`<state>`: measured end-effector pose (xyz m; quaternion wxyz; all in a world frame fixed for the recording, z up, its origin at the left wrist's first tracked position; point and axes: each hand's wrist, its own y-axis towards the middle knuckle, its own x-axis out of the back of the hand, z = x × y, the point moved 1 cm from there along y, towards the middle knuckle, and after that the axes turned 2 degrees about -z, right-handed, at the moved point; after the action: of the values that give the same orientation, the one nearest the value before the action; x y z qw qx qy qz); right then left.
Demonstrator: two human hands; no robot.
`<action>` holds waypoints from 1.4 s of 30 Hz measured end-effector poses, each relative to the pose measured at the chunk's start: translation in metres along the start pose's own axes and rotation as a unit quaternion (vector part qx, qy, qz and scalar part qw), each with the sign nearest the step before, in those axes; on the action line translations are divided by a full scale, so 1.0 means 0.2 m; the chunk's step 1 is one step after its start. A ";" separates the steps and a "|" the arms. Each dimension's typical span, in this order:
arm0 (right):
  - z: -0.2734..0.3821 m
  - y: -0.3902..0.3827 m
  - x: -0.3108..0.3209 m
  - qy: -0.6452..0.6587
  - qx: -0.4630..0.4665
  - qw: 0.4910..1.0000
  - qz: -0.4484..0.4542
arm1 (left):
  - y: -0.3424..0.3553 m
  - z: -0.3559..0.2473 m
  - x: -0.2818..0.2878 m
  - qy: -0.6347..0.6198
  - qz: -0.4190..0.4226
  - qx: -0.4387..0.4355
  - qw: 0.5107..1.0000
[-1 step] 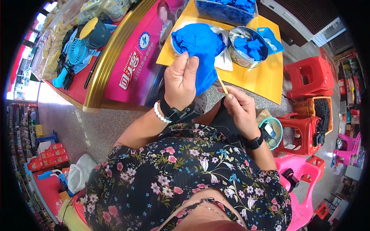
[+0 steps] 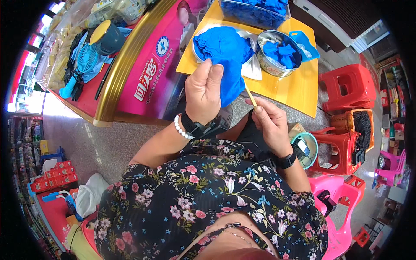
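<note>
My left hand (image 2: 203,92) is closed on a piece of blue cloth (image 2: 232,82), pinched between thumb and curled fingers, and the cloth hangs down to the right of the hand. Just beyond lies a heap of the same blue cloth (image 2: 223,43) on a round white dish, partly hidden. In my right hand (image 2: 272,123) a thin pale wooden stick (image 2: 251,95) is gripped between thumb and fingers, slanting up and left. Its far tip reaches the edge of the hanging cloth; whether it touches is hard to tell.
On the yellow table (image 2: 299,93) stand a round tin (image 2: 277,71) with blue pieces, a clear box (image 2: 253,17) of blue pieces and a small blue basket (image 2: 310,43). A gold-edged pink counter (image 2: 115,69) borders the left. Red stools (image 2: 349,86) stand right.
</note>
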<state>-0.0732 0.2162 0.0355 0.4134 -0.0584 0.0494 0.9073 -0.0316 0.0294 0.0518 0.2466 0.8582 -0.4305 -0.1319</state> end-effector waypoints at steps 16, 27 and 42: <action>0.00 0.01 0.00 -0.003 0.015 1.000 -0.006 | 0.03 -0.04 -0.04 -0.074 -0.022 0.059 0.995; -0.04 0.04 0.03 0.023 -0.011 1.000 0.003 | 0.03 -0.03 -0.04 -0.042 0.013 0.073 0.996; -0.04 0.02 0.01 0.005 -0.008 1.000 -0.012 | 0.08 -0.04 0.01 0.015 0.024 0.002 1.000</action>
<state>-0.0771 0.2140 0.0276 0.4238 -0.0670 0.0439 0.9022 -0.0370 0.0225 0.0675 0.2540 0.8500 -0.4477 -0.1119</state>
